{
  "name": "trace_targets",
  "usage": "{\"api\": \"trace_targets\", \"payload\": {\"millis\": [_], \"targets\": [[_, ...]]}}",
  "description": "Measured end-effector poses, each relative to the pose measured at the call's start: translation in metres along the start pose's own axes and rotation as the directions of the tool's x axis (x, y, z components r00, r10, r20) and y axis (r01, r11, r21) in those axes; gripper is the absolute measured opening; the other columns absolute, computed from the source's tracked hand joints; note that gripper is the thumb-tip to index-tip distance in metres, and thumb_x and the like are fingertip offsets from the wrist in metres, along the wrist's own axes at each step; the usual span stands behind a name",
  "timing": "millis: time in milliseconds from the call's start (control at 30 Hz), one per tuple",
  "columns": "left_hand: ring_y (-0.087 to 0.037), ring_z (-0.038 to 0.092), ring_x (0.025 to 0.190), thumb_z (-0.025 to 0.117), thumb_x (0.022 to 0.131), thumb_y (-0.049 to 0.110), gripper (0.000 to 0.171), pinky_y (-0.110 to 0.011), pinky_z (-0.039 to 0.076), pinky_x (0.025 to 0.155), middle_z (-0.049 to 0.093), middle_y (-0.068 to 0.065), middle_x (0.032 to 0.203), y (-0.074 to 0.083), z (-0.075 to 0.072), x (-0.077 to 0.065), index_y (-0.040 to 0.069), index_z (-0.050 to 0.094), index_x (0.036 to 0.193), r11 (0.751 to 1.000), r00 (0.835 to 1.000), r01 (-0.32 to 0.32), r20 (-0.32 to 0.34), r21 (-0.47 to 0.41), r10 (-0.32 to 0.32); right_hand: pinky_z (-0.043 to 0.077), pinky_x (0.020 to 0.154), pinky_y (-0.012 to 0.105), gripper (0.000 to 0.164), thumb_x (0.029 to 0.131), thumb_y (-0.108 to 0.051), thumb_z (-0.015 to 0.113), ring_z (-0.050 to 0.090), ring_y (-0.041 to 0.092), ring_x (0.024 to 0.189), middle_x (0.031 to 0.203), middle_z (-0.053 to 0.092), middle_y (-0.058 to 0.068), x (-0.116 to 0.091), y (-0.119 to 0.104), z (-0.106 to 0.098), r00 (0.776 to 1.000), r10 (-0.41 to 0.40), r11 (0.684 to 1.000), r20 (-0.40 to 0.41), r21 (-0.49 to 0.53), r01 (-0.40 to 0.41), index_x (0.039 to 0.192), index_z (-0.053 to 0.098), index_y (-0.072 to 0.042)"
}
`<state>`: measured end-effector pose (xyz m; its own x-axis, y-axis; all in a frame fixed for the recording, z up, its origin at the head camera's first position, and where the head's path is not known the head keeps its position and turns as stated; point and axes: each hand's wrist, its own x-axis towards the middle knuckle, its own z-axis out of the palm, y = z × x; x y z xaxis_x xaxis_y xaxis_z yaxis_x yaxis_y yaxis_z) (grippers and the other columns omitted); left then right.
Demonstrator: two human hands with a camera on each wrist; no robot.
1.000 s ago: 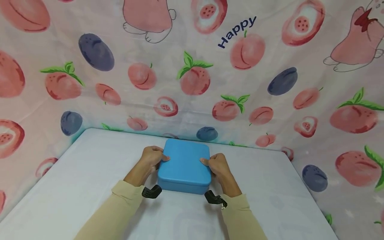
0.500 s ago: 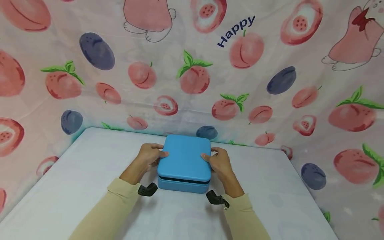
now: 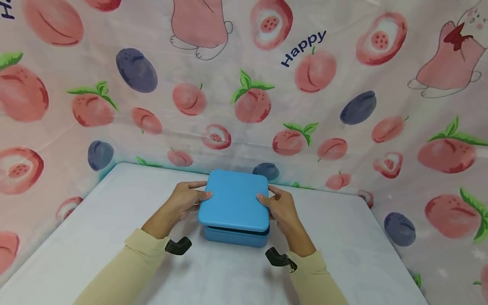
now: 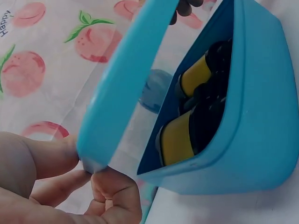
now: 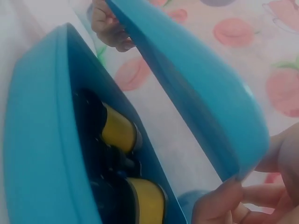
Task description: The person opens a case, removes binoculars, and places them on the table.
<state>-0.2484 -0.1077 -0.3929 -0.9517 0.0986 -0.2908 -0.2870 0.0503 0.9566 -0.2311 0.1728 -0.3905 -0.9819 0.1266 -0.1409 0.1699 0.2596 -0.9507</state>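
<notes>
A blue lid (image 3: 234,199) hangs tilted above a blue rectangular box (image 3: 237,237) on the white table. My left hand (image 3: 185,197) pinches the lid's left edge, thumb on top and fingers beneath. The opposite edge is held the same way by my right hand (image 3: 281,205). In the left wrist view, a wide gap separates the lid (image 4: 124,84) from the box (image 4: 266,102). Inside lies a black object with two rounded yellow parts (image 4: 178,140), resembling binoculars. These yellow parts (image 5: 119,130) also show in the right wrist view; the lower box interior is hidden.
The white table (image 3: 114,203) extends around the box. Behind it hangs a cloth backdrop (image 3: 221,101) printed with peaches and rabbits, meeting the table's back edge close behind the box. A black wrist camera (image 3: 178,245) sits at the left cuff, another black camera (image 3: 278,257) at the right.
The lid was seated on the box a second ago. Both hands have raised it, first opening a thin dark gap at the front, and it now stands clear of the rim.
</notes>
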Motion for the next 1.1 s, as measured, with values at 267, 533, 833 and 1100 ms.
{"api": "trace_targets", "payload": {"millis": [267,533,833,1100], "targets": [[-0.017,0.074,0.103,0.07,0.1,0.009,0.065,-0.039,0.062,0.095,0.06,-0.029,0.145,0.004,-0.015,-0.011,0.007,0.043,0.159,1.0,0.997,-0.018,0.07,-0.005,0.018,0.045,0.05,0.024,0.064,0.098,-0.02,0.075,0.047,0.012,0.052,0.076,0.054,0.003,-0.007,-0.005,0.007,0.999,-0.005,0.998,0.034,0.07,0.003,0.155,0.05,-0.009],[-0.012,0.076,0.094,0.07,0.1,0.009,0.067,-0.035,0.063,0.09,0.067,-0.023,0.138,0.011,-0.027,-0.018,0.007,0.041,0.16,1.0,0.995,-0.029,0.093,-0.013,0.03,0.054,0.052,0.026,0.066,0.098,-0.019,0.074,0.056,0.012,0.054,0.084,0.058,0.004,-0.012,-0.013,0.014,0.999,-0.011,0.993,0.052,0.114,0.005,0.158,0.046,-0.011],[-0.012,0.075,0.099,0.068,0.101,0.012,0.067,-0.039,0.063,0.095,0.058,-0.026,0.149,0.017,-0.039,-0.023,0.008,0.038,0.161,0.999,0.995,-0.044,0.09,-0.002,0.044,0.059,0.057,0.029,0.068,0.099,-0.016,0.073,0.061,0.012,0.055,0.077,0.063,0.002,-0.013,-0.022,0.021,0.992,-0.033,0.99,0.122,0.141,0.016,0.16,0.043,-0.012],[-0.013,0.074,0.105,0.068,0.101,0.013,0.07,-0.041,0.061,0.099,0.051,-0.028,0.155,0.015,-0.053,-0.025,0.011,0.035,0.163,0.999,0.996,-0.037,0.076,0.002,0.037,0.053,0.061,0.03,0.076,0.099,-0.012,0.071,0.056,0.014,0.064,0.073,0.062,-0.002,-0.013,-0.023,0.025,0.972,-0.042,0.994,0.232,0.11,0.017,0.164,0.031,-0.01]]}}
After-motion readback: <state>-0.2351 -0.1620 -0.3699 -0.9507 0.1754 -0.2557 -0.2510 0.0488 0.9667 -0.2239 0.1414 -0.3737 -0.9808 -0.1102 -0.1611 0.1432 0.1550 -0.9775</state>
